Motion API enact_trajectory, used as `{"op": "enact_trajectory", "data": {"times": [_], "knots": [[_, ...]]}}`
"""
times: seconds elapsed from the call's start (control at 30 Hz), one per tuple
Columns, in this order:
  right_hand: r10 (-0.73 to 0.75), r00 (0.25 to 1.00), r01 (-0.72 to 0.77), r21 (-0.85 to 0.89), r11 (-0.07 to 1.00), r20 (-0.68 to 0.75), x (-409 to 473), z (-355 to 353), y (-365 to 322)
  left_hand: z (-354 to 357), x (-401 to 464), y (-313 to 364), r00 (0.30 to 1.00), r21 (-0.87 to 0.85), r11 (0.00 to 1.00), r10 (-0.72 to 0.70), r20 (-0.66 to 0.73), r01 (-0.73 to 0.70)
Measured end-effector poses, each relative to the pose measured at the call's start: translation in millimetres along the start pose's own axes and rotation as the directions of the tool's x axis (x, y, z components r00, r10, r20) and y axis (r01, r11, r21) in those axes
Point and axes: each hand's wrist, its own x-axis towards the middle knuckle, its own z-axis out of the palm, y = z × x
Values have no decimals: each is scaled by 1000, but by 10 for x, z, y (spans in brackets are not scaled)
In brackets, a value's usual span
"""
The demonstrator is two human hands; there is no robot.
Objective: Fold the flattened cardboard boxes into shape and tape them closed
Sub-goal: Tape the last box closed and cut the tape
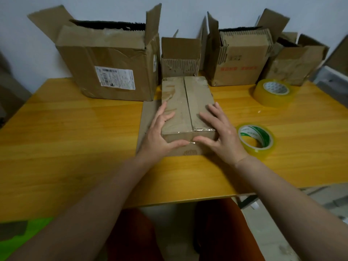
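Observation:
A small folded cardboard box sits in the middle of the yellow wooden table, its two top flaps shut with a seam running away from me. Clear tape shines along its near top edge. My left hand lies on the box's left side, fingers straight on top and thumb pressing the front face. My right hand mirrors it on the right side, thumb pressing the tape on the front. A flat cardboard sheet lies under the box. One tape roll rests just right of my right hand.
A second tape roll stands at the back right. Along the wall stand open boxes: a large labelled one on the left, a small one behind the folded box, and two more on the right.

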Motion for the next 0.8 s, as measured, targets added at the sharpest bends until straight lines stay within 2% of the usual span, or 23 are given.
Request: {"op": "enact_trajectory", "data": {"times": [0.07, 0.1, 0.17, 0.2, 0.27, 0.33, 0.43, 0.57, 0.67, 0.73, 0.8], "knots": [[96, 995, -97, 44, 994, 28, -40, -6, -107, -136, 11, 30, 992, 90, 995, -55, 111, 45], [124, 991, -127, 57, 990, 45, -71, 13, -164, -244, 22, 53, 973, 124, 987, -127, 190, 105], [102, 991, -107, 49, 993, 87, -165, 72, -276, -501, 73, 161, 888, 178, 945, -321, 330, 275], [63, 992, -70, 62, 996, 109, -217, 111, -341, -609, 111, 229, 847, 226, 912, -403, 346, 342], [-24, 991, 0, 178, 984, 133, -289, 187, -512, -700, 188, 354, 836, 400, 823, -509, 203, 404], [-62, 995, 35, 302, 953, 78, -298, 244, -645, -634, 192, 497, 832, 612, 682, -551, 69, 401], [48, 997, -28, 286, 958, -62, -158, 266, -698, -444, 63, 553, 820, 778, 568, -558, 125, 268], [167, 981, -153, 134, 979, -97, 202, 207, -607, -773, -22, 361, 808, 798, 588, -532, 254, 136], [356, 934, -356, 30, 934, 15, 541, 212, -549, -1139, -127, 186, 786, 753, 655, -497, 369, 61], [437, 880, -458, 93, 884, 183, 734, 236, -545, -1295, -205, 134, 795, 668, 730, -488, 361, 144], [424, 850, -487, 158, 859, 312, 859, 268, -541, -1362, -257, 107, 856, 506, 813, -456, 243, 289]]}}
